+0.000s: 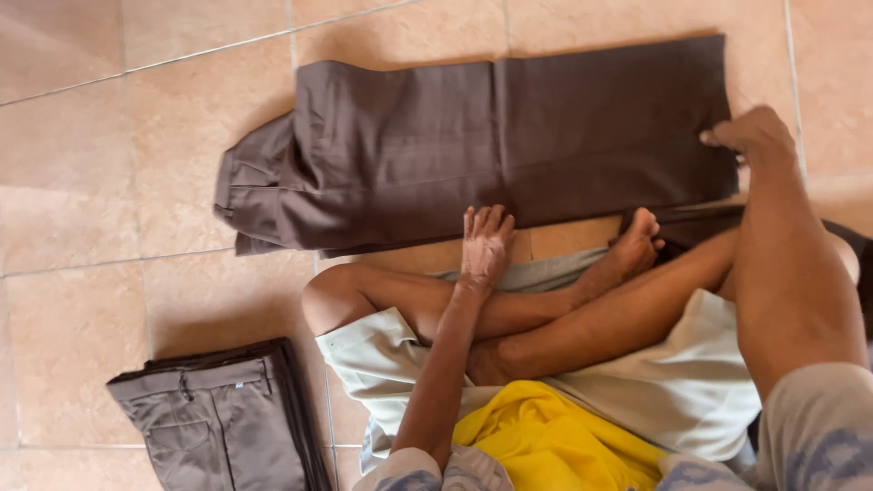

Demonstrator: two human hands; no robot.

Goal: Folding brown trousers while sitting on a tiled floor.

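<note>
Sleeves: short, grey, blue-patterned | Shorts: pale cream | Garment at lap: bright yellow | Feet: bare
</note>
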